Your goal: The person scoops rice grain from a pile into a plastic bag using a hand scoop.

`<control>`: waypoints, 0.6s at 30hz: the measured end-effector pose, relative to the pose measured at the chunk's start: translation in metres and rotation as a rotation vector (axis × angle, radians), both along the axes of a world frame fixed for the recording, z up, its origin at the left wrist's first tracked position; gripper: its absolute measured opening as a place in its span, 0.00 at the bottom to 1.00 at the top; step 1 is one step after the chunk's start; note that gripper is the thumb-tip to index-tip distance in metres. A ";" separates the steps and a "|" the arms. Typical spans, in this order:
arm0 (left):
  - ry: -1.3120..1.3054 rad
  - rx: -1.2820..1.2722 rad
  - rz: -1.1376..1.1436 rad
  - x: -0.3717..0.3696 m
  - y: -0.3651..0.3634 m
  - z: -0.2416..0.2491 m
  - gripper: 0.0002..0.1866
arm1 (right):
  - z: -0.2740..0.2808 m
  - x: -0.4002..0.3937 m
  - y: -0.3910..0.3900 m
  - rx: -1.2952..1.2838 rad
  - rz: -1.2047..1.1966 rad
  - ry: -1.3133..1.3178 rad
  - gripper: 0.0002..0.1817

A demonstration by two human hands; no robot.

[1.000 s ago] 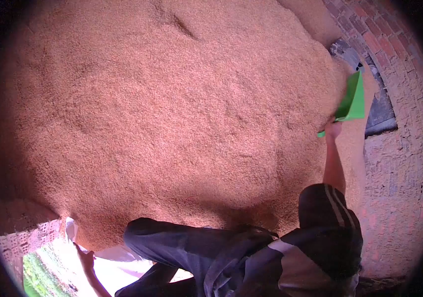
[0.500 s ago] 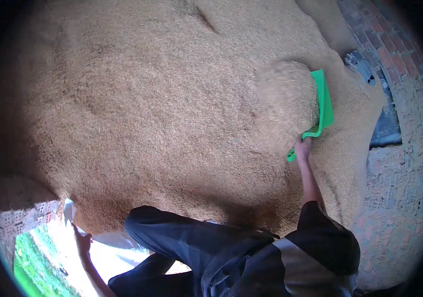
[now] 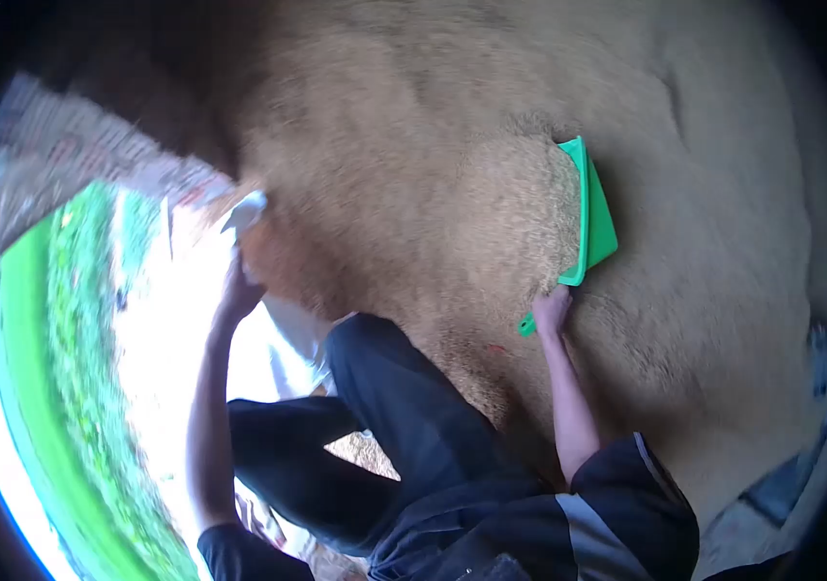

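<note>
My right hand (image 3: 554, 308) is closed around the handle of a green dustpan (image 3: 601, 221), its pan tilted on edge against a large pile of grain (image 3: 704, 203). Loose grain is heaped at the pan's open side. At the left, my left hand (image 3: 237, 290) is closed on the edge of a white sack (image 3: 247, 209), which hangs beside the pile near my knee. Strong light washes out much of the sack, and its inside is hidden.
A brick wall (image 3: 65, 155) stands at the upper left, with a bright opening onto green grass (image 3: 75, 368) below it. My bent legs (image 3: 384, 387) are at the pile's near edge. Another wall shows at the lower right.
My view has turned toward the left, showing more of the sack and the opening. The dustpan has shifted left with grain at it. My left hand still grips the sack edge.
</note>
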State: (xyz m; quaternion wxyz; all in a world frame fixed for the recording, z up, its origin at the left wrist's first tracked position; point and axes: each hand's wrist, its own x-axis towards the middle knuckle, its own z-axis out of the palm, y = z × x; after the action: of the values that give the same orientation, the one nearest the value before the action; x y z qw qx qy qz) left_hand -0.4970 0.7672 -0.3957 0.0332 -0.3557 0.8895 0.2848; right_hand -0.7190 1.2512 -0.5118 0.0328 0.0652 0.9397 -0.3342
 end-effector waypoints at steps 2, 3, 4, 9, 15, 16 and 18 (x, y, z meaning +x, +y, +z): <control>-0.034 -0.028 0.008 -0.004 0.010 0.012 0.48 | -0.024 0.010 -0.044 0.003 0.122 0.031 0.19; -0.060 -0.031 0.004 -0.007 0.015 0.020 0.48 | -0.025 0.018 -0.068 -0.007 0.162 0.025 0.19; -0.021 -0.039 -0.011 -0.004 0.015 0.019 0.49 | -0.024 0.028 -0.091 -0.055 0.208 -0.057 0.19; -0.008 -0.088 -0.005 -0.005 0.025 0.029 0.49 | -0.067 0.081 -0.167 -0.199 0.368 -0.091 0.19; 0.012 -0.101 -0.003 0.001 0.032 0.033 0.50 | -0.057 0.125 -0.222 -0.345 0.541 -0.051 0.22; 0.026 -0.114 -0.010 0.001 0.033 0.035 0.50 | -0.032 0.128 -0.227 -0.332 0.574 -0.151 0.22; 0.027 -0.111 0.002 0.001 0.036 0.039 0.51 | -0.023 0.138 -0.236 -0.319 0.605 -0.250 0.23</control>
State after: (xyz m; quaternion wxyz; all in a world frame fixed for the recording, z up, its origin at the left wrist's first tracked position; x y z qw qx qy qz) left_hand -0.4955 0.8030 -0.3567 0.0012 -0.3541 0.9039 0.2400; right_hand -0.5811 1.0149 -0.5352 0.2546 -0.1816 0.8412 -0.4412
